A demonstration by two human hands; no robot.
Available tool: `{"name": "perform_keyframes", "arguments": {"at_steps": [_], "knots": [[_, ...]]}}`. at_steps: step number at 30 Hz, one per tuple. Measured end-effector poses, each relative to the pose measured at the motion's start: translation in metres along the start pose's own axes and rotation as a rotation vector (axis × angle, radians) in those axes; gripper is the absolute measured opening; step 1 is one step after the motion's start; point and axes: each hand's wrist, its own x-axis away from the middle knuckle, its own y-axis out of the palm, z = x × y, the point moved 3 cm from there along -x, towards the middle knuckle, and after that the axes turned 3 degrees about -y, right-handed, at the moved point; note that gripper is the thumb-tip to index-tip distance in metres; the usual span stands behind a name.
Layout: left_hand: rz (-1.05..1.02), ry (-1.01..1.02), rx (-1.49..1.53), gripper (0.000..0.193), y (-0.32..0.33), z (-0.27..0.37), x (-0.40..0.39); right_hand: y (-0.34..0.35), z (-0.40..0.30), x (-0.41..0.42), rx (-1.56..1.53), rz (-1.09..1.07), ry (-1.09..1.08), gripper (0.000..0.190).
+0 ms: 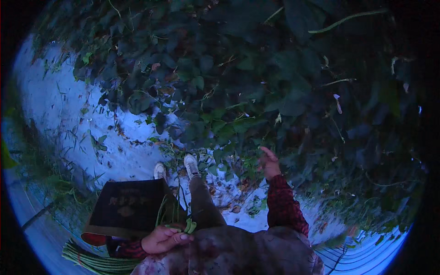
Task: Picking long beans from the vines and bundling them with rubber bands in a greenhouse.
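Low in the view, my left hand is closed around several green long beans, whose thin lengths hang down towards my shoes. A dark printed bag is beside my left forearm. Below that forearm lies a tied bundle of long beans. My right hand reaches out at the edge of the leafy bean vines, its fingers apart; nothing can be seen in it. A single long bean shows among the dark leaves at the upper right.
Dense vines spread across the top and right. Pale ground sheeting with dry leaves and weeds lies at the left and under my shoes. More plants stand along the left side. Curved dark lines cross a pale surface at the lower right.
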Motion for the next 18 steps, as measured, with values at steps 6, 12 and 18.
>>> {"name": "perform_keyframes", "arguments": {"at_steps": [6, 12, 18], "knots": [[-0.030, 0.082, -0.102, 0.021, -0.001, -0.002, 0.006, 0.109, -0.061, -0.031, 0.030, -0.409, -0.014, 0.029], [0.021, 0.008, -0.081, 0.022, -0.003, -0.007, 0.007, 0.136, -0.059, -0.133, -0.476, -0.041, 0.086, 0.017], [0.068, 0.095, -0.067, 0.022, -0.007, -0.011, 0.009, 0.107, -0.063, -0.169, -0.416, -0.012, 0.021, 0.012]]}}
